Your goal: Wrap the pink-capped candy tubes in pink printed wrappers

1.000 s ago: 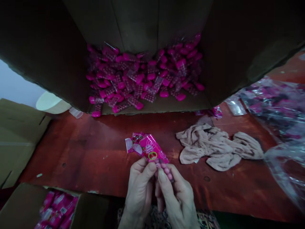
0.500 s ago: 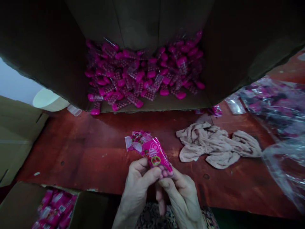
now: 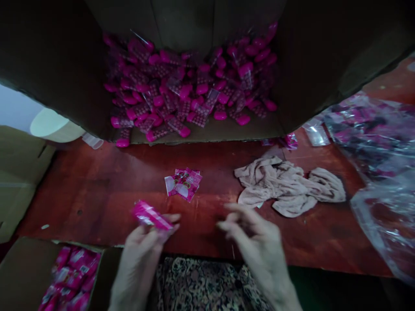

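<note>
My left hand (image 3: 142,246) grips a shiny pink candy packet (image 3: 151,216), slightly blurred, above the front part of the red table (image 3: 106,190). Across from it, my right hand (image 3: 256,242) hovers over the table with fingers loosely bent and apart, and nothing shows in it. A small pile of flat pink printed wrappers (image 3: 184,185) lies between and beyond the two hands. At the lower left, an open carton (image 3: 29,272) contains several filled pink packets (image 3: 73,276), close to my left forearm.
A large cardboard box (image 3: 184,26) on its side holds many clear tubes with pink caps (image 3: 181,90). To the right lie a crumpled cloth (image 3: 288,185) and a big clear plastic bag (image 3: 376,134) of pink pieces. A pale round tub (image 3: 55,125) stands at the left.
My hands have parted: the left has carried the candy packet leftward, while the right has let go of it and moved right. The view has shifted slightly.
</note>
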Demonstrator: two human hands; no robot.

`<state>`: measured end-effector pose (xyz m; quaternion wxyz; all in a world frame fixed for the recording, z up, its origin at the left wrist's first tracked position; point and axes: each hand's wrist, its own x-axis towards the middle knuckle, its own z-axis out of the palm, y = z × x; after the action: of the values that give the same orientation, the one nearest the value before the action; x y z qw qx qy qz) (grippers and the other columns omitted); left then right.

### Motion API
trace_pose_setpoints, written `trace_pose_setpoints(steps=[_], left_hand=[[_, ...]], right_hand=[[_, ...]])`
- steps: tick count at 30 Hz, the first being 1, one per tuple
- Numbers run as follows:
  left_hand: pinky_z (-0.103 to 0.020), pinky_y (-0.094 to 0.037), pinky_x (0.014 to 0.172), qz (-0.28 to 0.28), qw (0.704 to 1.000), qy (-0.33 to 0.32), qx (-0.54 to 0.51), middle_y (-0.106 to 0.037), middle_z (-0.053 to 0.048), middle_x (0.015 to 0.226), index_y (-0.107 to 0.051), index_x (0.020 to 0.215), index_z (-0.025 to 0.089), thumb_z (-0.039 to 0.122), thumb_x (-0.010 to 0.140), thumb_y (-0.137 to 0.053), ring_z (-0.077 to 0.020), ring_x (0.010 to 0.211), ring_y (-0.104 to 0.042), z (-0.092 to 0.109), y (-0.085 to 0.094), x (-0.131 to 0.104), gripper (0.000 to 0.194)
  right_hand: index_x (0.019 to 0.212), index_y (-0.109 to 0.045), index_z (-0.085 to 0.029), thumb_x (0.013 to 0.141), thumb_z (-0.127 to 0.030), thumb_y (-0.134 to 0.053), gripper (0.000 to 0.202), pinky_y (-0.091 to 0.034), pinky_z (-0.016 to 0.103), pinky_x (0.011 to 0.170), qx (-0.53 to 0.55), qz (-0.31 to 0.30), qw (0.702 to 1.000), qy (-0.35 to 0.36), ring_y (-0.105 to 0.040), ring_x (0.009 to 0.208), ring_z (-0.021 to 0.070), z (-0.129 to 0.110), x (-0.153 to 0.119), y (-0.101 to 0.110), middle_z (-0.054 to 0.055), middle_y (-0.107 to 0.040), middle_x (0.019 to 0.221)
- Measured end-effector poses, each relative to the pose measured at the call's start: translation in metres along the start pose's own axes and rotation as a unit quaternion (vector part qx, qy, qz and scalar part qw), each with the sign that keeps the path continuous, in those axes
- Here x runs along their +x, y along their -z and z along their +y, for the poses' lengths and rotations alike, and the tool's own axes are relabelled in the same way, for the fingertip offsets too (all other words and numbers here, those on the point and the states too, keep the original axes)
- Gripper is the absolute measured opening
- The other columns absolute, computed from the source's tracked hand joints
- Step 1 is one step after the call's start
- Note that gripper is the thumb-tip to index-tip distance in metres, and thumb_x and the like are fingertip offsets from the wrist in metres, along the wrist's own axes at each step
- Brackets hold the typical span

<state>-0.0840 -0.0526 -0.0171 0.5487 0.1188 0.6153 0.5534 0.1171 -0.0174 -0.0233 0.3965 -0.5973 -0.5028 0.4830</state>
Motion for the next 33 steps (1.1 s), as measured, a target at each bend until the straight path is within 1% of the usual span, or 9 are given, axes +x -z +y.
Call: trace_pose_setpoints(steps=[2, 4, 8, 11, 14, 17, 20, 27, 33], left_hand=[[-0.038, -0.054, 0.072, 0.134, 0.991, -0.026, 0.000, -0.070, -0.002, 0.061, -0.067, 0.052, 0.023, 0.038, 0.041, -0.079, -0.0252, 0.074, -0.066, 0.005, 0.056, -0.003, 0.022], [-0.040, -0.053, 0.075, 0.283, 0.958, -0.044, 0.017, -0.069, 0.004, 0.058, -0.066, 0.056, 0.032, 0.046, 0.050, -0.071, -0.0254, 0.082, -0.065, 0.008, 0.111, -0.011, 0.017], [-0.046, -0.049, 0.080, 0.355, 0.934, -0.044, 0.019, -0.071, 0.013, 0.064, -0.064, 0.067, 0.041, 0.057, 0.060, -0.055, -0.0298, 0.101, -0.058, 0.009, 0.162, -0.031, 0.020], [-0.041, -0.053, 0.070, 0.351, 0.934, -0.060, -0.012, -0.070, 0.008, 0.060, -0.066, 0.074, 0.034, 0.058, 0.060, -0.058, -0.0275, 0.084, -0.063, 0.012, 0.142, -0.030, 0.028], [-0.026, -0.052, 0.056, 0.255, 0.962, -0.077, -0.062, -0.069, 0.001, 0.062, -0.069, 0.076, 0.023, 0.049, 0.059, -0.068, -0.0158, 0.059, -0.062, 0.018, 0.093, -0.018, 0.031], [-0.024, -0.052, 0.060, 0.141, 0.985, -0.075, -0.062, -0.070, -0.002, 0.066, -0.069, 0.077, 0.018, 0.035, 0.057, -0.076, -0.0146, 0.062, -0.063, 0.021, 0.042, -0.007, 0.027], [-0.024, -0.050, 0.059, 0.079, 0.993, -0.082, -0.035, -0.070, -0.006, 0.067, -0.070, 0.079, 0.015, 0.031, 0.060, -0.075, -0.0162, 0.064, -0.064, 0.016, 0.010, -0.001, 0.025], [-0.022, -0.047, 0.061, 0.032, 0.991, -0.119, 0.052, -0.072, -0.011, 0.077, -0.071, 0.080, 0.011, 0.032, 0.067, -0.070, -0.0173, 0.071, -0.064, 0.004, -0.009, 0.011, 0.025], [-0.024, -0.048, 0.061, -0.064, 0.980, -0.084, 0.168, -0.072, -0.006, 0.072, -0.073, 0.080, 0.014, 0.026, 0.056, -0.077, -0.0169, 0.066, -0.062, 0.012, -0.037, 0.025, 0.027]], right_hand=[[0.108, -0.058, -0.017, 0.078, -0.036, -0.060, 0.036, -0.049, 0.032, 0.066, -0.150, 0.151, 0.974, 0.074, -0.059, 0.067, 0.0167, 0.012, 0.012, 0.020, 0.006, -0.063, 0.082], [0.109, -0.060, -0.016, 0.083, -0.036, -0.053, 0.034, -0.046, 0.036, 0.069, -0.278, 0.179, 0.937, 0.115, -0.058, 0.074, 0.0205, 0.025, 0.025, 0.036, 0.010, -0.061, 0.091], [0.086, -0.068, -0.015, 0.089, -0.034, -0.044, 0.031, -0.043, 0.034, 0.063, -0.379, 0.171, 0.898, 0.146, -0.057, 0.072, 0.0226, 0.029, 0.037, 0.043, 0.011, -0.060, 0.081], [0.096, -0.065, -0.012, 0.090, -0.031, -0.040, 0.032, -0.044, 0.034, 0.066, -0.334, 0.183, 0.910, 0.163, -0.057, 0.073, 0.0218, 0.012, 0.031, 0.023, 0.012, -0.060, 0.085], [0.111, -0.059, -0.012, 0.090, -0.028, -0.043, 0.030, -0.045, 0.031, 0.063, -0.290, 0.149, 0.926, 0.189, -0.056, 0.069, 0.0180, -0.007, 0.027, -0.016, 0.010, -0.059, 0.087], [0.096, -0.064, -0.015, 0.087, -0.023, -0.050, 0.018, -0.043, 0.028, 0.057, -0.305, 0.027, 0.932, 0.194, -0.055, 0.065, 0.0166, -0.013, 0.036, -0.056, 0.007, -0.058, 0.082], [0.083, -0.067, -0.017, 0.084, -0.020, -0.056, 0.011, -0.038, 0.026, 0.050, -0.360, 0.009, 0.919, 0.163, -0.055, 0.062, 0.0164, -0.007, 0.048, -0.077, 0.007, -0.060, 0.081], [0.079, -0.067, -0.017, 0.088, -0.020, -0.051, 0.019, -0.039, 0.022, 0.055, -0.307, 0.008, 0.925, 0.223, -0.053, 0.063, 0.0121, -0.005, 0.046, -0.062, 0.003, -0.055, 0.076], [0.080, -0.065, -0.015, 0.088, -0.013, -0.045, 0.022, -0.042, 0.026, 0.056, -0.368, -0.070, 0.847, 0.377, -0.051, 0.072, 0.0182, -0.018, 0.025, -0.048, 0.008, -0.058, 0.080]])
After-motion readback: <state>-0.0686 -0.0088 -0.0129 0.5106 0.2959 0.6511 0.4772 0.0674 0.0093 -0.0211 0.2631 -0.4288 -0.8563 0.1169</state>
